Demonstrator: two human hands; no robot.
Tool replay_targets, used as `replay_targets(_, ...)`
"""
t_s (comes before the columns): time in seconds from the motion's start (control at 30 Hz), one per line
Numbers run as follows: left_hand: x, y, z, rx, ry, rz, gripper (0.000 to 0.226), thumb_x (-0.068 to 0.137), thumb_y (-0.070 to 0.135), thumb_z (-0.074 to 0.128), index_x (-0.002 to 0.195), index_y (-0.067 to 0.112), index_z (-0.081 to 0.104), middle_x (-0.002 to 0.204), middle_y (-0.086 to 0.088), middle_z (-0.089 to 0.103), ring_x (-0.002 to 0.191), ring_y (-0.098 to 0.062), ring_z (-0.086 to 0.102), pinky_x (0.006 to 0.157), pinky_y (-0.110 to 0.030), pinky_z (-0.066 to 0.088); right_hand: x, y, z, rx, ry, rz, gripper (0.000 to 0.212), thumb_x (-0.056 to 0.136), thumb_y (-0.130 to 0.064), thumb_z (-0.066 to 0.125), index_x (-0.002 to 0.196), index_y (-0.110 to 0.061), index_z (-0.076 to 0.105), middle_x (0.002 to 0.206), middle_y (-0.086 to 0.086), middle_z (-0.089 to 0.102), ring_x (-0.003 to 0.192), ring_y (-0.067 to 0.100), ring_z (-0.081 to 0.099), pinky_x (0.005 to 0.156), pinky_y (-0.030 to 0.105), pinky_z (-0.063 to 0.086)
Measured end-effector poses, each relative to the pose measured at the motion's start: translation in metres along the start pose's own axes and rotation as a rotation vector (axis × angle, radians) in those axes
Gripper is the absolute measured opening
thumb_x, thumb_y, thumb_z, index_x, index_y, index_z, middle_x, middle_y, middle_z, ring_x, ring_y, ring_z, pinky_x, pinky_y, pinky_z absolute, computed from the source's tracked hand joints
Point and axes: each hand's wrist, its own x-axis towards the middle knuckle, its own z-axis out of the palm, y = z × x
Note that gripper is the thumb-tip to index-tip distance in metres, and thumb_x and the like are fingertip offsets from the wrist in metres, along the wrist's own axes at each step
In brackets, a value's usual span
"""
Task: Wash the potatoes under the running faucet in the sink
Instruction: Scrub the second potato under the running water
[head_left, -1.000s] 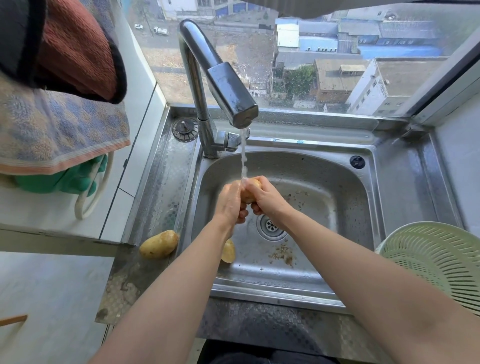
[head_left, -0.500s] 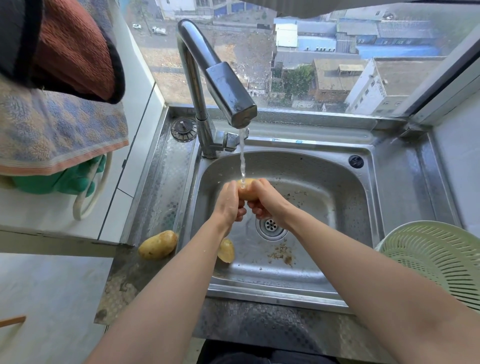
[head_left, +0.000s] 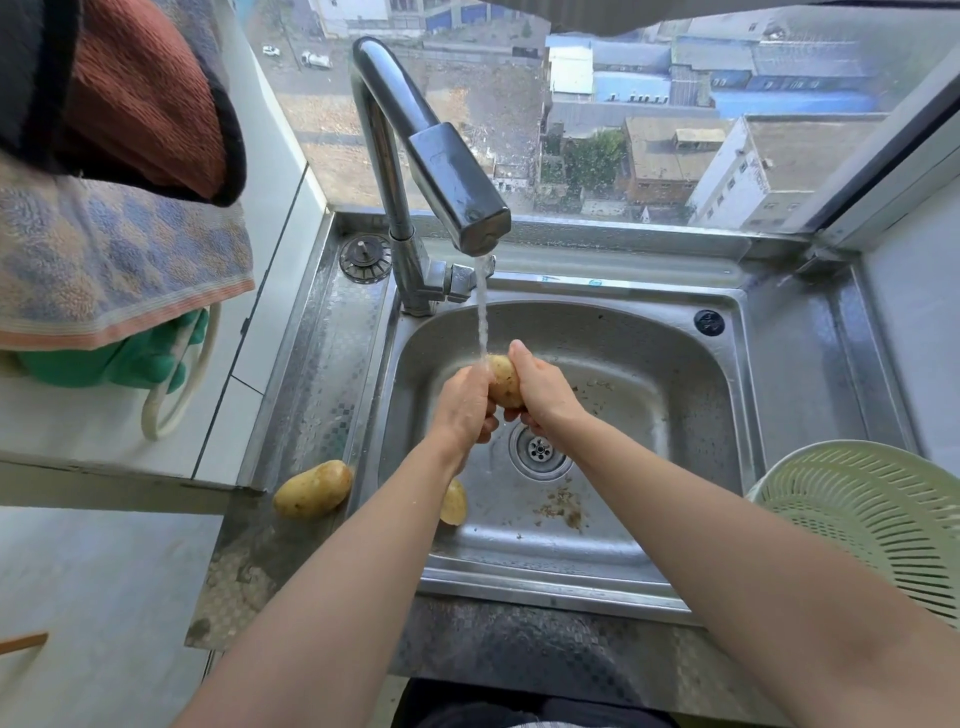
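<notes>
Change: compared with half a second ago, we see more of the potato (head_left: 503, 381) between the hands; it now stands nearly upright, its top bare under the water (head_left: 482, 312), where before the fingers covered most of it.
Left hand: our left hand (head_left: 464, 402) is clamped on the potato's left side, fingers curled beneath it.
Right hand: our right hand (head_left: 540, 391) grips the right side, thumb up along the potato, over the sink (head_left: 675, 374) just behind the drain (head_left: 540, 449).
Water: the stream falls from the faucet (head_left: 441, 171) onto the potato's top and the left hand's knuckles.
Other potatoes: a second potato (head_left: 313, 489) lies on the steel ledge just left of the basin; a third potato (head_left: 454, 502) lies inside the basin at its near-left side.
Around: a pale green colander (head_left: 872, 525) sits at the right; a sink plug (head_left: 364, 257) rests behind the faucet base; towels (head_left: 114, 249) hang at upper left over a green glove (head_left: 130, 358); bits of dirt (head_left: 561, 506) lie near the drain.
In the way: our left forearm crosses the third potato, hiding most of it.
Hard to tell: the colander is cut off by the right edge, and its contents cannot be made out; the fingertips under the held potato are hidden.
</notes>
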Motion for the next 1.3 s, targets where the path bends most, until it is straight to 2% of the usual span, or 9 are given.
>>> replay_targets(0.17, -0.001, 0.002, -0.001, -0.025, -0.020, -0.021, 0.019, 0.090, 0.026, 0.040, 0.078, 0.014, 0.048, 0.054, -0.003, 0.047, 0.043, -0.012, 0.030, 0.041, -0.021, 0.022, 0.001, -0.003, -0.002, -0.077, -0.012, -0.060, 0.067, 0.094, -0.065, 0.022, 0.090, -0.012, 0.061, 0.060, 0.006, 0.061, 0.046, 0.015, 0.047, 0.048, 0.026, 0.035)
replay_targets(0.37, 0.001, 0.001, -0.012, -0.025, 0.016, -0.002, 0.020, 0.093, 0.027, 0.039, 0.077, 0.017, 0.045, 0.055, 0.002, 0.032, 0.043, -0.011, 0.027, 0.041, -0.021, 0.021, -0.005, -0.002, -0.010, 0.084, -0.347, 0.017, 0.062, 0.085, -0.075, 0.037, 0.075, -0.018, 0.057, 0.058, -0.001, 0.049, 0.041, 0.008, 0.035, 0.040, 0.020, 0.028)
replay_targets(0.47, 0.002, -0.003, -0.011, -0.001, 0.127, 0.026, 0.025, 0.095, 0.036, 0.041, 0.088, 0.016, 0.055, 0.060, 0.000, 0.043, 0.045, -0.011, 0.036, 0.039, -0.020, 0.028, -0.006, -0.002, -0.007, 0.182, -0.444, -0.090, 0.049, 0.087, -0.058, 0.054, 0.100, -0.011, 0.059, 0.074, 0.003, 0.058, 0.051, 0.009, 0.044, 0.048, 0.022, 0.040)
replay_targets(0.6, 0.003, -0.006, -0.003, -0.020, 0.177, 0.050, 0.029, 0.099, 0.034, 0.035, 0.086, 0.016, 0.053, 0.065, 0.000, 0.044, 0.051, -0.012, 0.038, 0.043, -0.022, 0.031, -0.005, 0.003, -0.002, 0.313, -0.387, -0.121, 0.058, 0.086, -0.037, 0.056, 0.131, -0.007, 0.036, 0.097, 0.014, 0.054, 0.063, 0.012, 0.051, 0.056, 0.026, 0.046)
replay_targets(0.77, 0.004, -0.007, -0.003, 0.017, 0.206, 0.056, 0.032, 0.097, 0.034, 0.033, 0.076, 0.016, 0.048, 0.062, -0.002, 0.043, 0.053, -0.017, 0.039, 0.046, -0.025, 0.032, -0.007, 0.001, 0.000, 0.315, -0.324, -0.128, 0.041, 0.087, -0.028, 0.048, 0.123, -0.010, 0.039, 0.089, 0.010, 0.053, 0.058, 0.011, 0.047, 0.053, 0.024, 0.042)
replay_targets(0.87, 0.010, -0.009, -0.007, 0.186, 0.251, 0.114, 0.042, 0.088, 0.047, 0.030, 0.076, 0.015, 0.054, 0.069, -0.013, 0.057, 0.068, -0.027, 0.050, 0.063, -0.039, 0.042, -0.006, 0.001, 0.003, 0.295, -0.277, -0.138, 0.043, 0.086, -0.037, 0.057, 0.118, -0.012, 0.043, 0.091, 0.011, 0.055, 0.057, 0.011, 0.047, 0.051, 0.024, 0.042)
replay_targets(0.97, 0.012, -0.011, -0.007, 0.369, 0.336, 0.193, 0.039, 0.098, 0.034, 0.031, 0.092, 0.010, 0.061, 0.088, -0.014, 0.067, 0.081, -0.030, 0.059, 0.077, -0.042, 0.047, -0.006, 0.003, 0.003, 0.237, -0.221, -0.148, 0.034, 0.090, -0.035, 0.057, 0.113, -0.015, 0.044, 0.089, 0.009, 0.054, 0.058, 0.012, 0.045, 0.048, 0.021, 0.039)
replay_targets(1.2, 0.014, -0.006, 0.010, 0.500, 0.433, 0.166, 0.039, 0.099, 0.022, 0.029, 0.077, 0.009, 0.059, 0.087, -0.017, 0.072, 0.086, -0.035, 0.061, 0.078, -0.039, 0.045, -0.010, 0.007, -0.009, 0.116, -0.101, -0.278, 0.029, 0.090, -0.031, 0.059, 0.105, -0.011, 0.045, 0.082, 0.004, 0.050, 0.060, 0.012, 0.042, 0.047, 0.022, 0.038)
replay_targets(1.3, 0.019, -0.004, 0.013, 0.371, 0.407, 0.070, 0.040, 0.097, 0.031, 0.030, 0.073, 0.014, 0.057, 0.080, -0.012, 0.072, 0.078, -0.032, 0.065, 0.077, -0.039, 0.052, -0.013, 0.012, -0.015, 0.103, -0.108, -0.328, 0.032, 0.090, -0.029, 0.060, 0.112, -0.011, 0.045, 0.088, 0.004, 0.052, 0.065, 0.012, 0.046, 0.051, 0.021, 0.042)
